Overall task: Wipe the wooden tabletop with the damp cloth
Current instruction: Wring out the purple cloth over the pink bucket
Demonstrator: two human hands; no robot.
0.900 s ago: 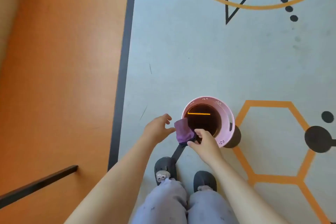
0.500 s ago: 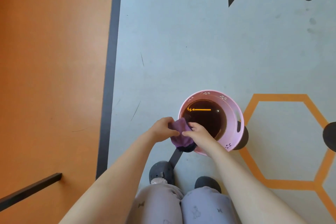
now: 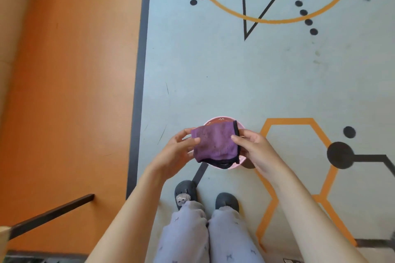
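Note:
A purple cloth (image 3: 215, 142) with a dark hem is spread out between both hands, held above a pink bucket (image 3: 220, 119) on the floor. My left hand (image 3: 174, 155) pinches the cloth's left edge. My right hand (image 3: 255, 148) grips its right edge. The cloth hides most of the bucket; only its far rim and near rim show. No wooden tabletop is clearly in view; a pale wooden corner (image 3: 3, 233) shows at the bottom left edge.
I stand on a pale grey floor mat (image 3: 213, 74) with orange and black shapes, my two dark slippers (image 3: 206, 197) just behind the bucket. An orange floor (image 3: 70, 83) lies left of the mat. A dark bar (image 3: 53, 214) crosses the bottom left.
The cloth has been lifted up from the bucket's rim and opened out flat between both hands. The bucket's dark water is now covered from view.

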